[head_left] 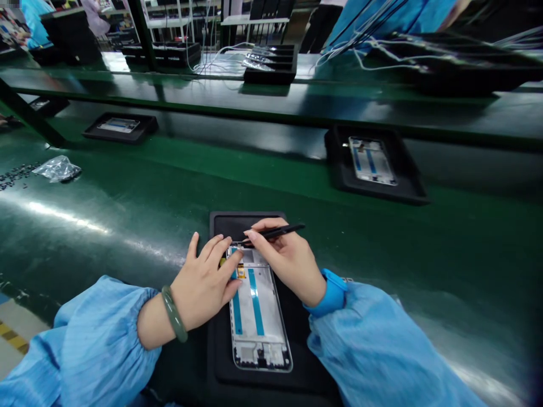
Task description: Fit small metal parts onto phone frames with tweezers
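Note:
A silver phone frame (271,316) with blue adhesive strips lies in a black foam tray (220,362) on the green bench. My left hand (207,277) rests over its upper left edge, fingers spread, with fingertips touching the frame near the top. A small yellow flex cable (241,271) shows beside the thumb. In my right hand (291,257) is a pair of black tweezers (280,230), gripped between thumb and fingers. Their tips point left at the frame's top edge, close to my left fingertips. Whatever small part sits at the tips cannot be made out.
Another black tray (407,181) with a phone frame (373,161) stands at the back right, and a similar tray (146,127) at the back left. A clear plastic bag (58,168) lies by scattered small black parts (17,175). A raised shelf (271,93) runs behind.

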`<action>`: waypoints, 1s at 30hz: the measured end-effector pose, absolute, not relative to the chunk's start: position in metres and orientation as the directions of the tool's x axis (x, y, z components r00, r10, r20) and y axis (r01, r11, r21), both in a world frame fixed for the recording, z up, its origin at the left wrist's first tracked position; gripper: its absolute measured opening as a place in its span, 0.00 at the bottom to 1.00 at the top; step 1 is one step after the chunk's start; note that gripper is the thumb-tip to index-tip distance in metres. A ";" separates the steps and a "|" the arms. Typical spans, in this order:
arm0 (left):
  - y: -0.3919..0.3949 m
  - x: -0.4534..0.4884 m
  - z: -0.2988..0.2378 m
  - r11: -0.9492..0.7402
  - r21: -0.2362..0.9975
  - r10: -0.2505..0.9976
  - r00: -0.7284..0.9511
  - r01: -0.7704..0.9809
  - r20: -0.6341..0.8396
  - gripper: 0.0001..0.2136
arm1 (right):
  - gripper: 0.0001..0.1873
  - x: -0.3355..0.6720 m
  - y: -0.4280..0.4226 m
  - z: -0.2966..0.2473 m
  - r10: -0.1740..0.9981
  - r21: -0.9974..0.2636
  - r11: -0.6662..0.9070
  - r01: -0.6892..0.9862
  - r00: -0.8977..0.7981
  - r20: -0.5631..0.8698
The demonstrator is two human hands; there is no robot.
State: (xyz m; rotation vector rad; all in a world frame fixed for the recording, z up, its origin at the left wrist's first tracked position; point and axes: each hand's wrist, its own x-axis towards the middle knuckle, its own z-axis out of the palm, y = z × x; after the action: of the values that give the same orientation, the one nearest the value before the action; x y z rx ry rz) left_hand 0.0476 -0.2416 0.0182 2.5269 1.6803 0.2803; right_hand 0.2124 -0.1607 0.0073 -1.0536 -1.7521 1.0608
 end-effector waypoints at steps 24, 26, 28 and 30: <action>-0.240 0.047 0.017 -0.389 0.187 0.921 0.379 0.902 0.089 0.20 | 0.06 0.212 -0.164 0.013 0.866 -0.816 0.458 0.353 -0.385 0.319; -0.240 0.047 0.017 -0.392 0.187 0.920 0.381 0.901 0.090 0.20 | 0.05 0.211 -0.165 0.014 0.843 -0.784 0.500 0.367 -0.414 0.344; -0.240 0.047 0.017 -0.388 0.188 0.921 0.379 0.902 0.087 0.20 | 0.05 0.212 -0.165 0.014 0.829 -0.763 0.528 0.374 -0.422 0.367; -0.240 0.047 0.017 -0.384 0.188 0.923 0.375 0.904 0.081 0.20 | 0.05 0.212 -0.166 0.013 0.828 -0.756 0.534 0.378 -0.414 0.378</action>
State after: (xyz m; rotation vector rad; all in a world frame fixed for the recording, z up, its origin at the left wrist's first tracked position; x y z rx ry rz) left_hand 0.0473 -0.2402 0.0172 2.5100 1.6755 0.2622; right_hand 0.2122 -0.1658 0.0134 -0.9768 -2.0086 0.7495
